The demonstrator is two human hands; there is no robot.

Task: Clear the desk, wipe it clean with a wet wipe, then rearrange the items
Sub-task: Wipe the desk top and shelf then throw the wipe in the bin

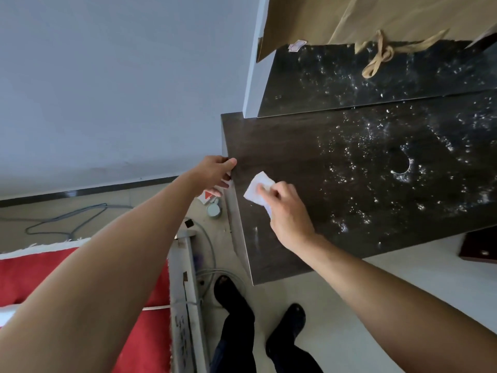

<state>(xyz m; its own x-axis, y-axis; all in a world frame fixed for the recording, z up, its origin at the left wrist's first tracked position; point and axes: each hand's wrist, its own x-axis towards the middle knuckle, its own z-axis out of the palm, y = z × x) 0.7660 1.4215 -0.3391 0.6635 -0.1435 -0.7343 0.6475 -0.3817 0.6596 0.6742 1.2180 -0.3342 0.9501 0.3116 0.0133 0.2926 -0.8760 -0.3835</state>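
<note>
Right hand [285, 208] pinches a folded white wipe [258, 188] between curled fingers and thumb and presses it on the desk [295, 141], near the left edge. Left hand [215, 170] grips that edge just beside it, thumb on top and fingers curled under, apparently to brace. The wipe looks thin, limp and light. Being wet, it should cling to the dark top and bunch or roll if pushed from one corner. A hold over its middle, with fingers spread across the fold, would likely serve best, pressing down rather than squeezing tight. It could snag or tear if dragged hard over the rim of the round hole [400, 164] further right. White specks [349, 170] lie thick over the right part of the top, while the part around the wipe looks cleaner. I judge the wiping to be under way with most of the surface left. A brown paper bag [349, 17] stands beyond the desk's far edge.
</note>
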